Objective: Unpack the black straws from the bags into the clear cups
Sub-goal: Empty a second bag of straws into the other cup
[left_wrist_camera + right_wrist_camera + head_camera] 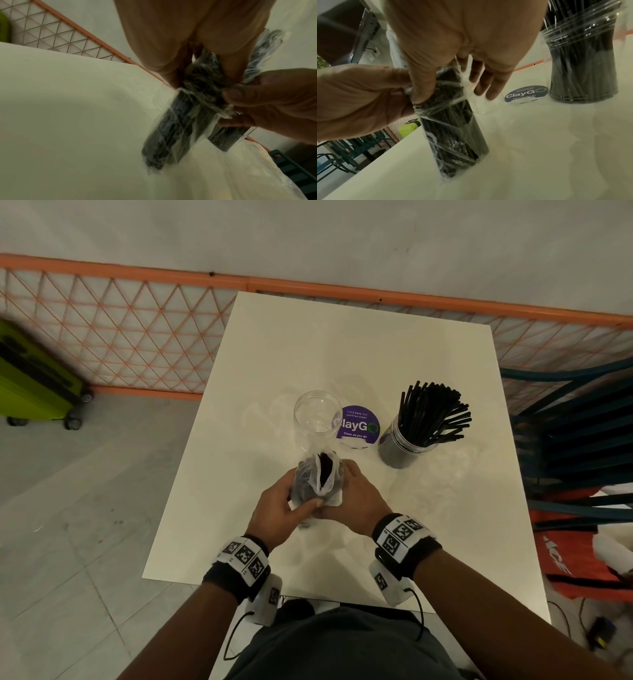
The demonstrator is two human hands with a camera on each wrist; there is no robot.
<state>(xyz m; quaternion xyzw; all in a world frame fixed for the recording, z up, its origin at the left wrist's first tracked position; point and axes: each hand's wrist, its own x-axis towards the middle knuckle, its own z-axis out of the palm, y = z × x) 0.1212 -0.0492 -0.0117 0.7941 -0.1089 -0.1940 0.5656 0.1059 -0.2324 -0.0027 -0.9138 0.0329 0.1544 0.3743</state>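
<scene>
Crinkled clear plastic bag [317, 479] sheathes thin black straws [452, 121].

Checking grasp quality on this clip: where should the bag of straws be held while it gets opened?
Grip the bag of straws around its upper-middle from both sides, as the left hand and right hand do. It stands upright on the table, mouth upward, so side grips steady it and leave the opening free.

Both hands [359, 97] [453, 44] are gripping the bag of straws [453, 129]. It is standing left of the filled cup [582, 67].
</scene>
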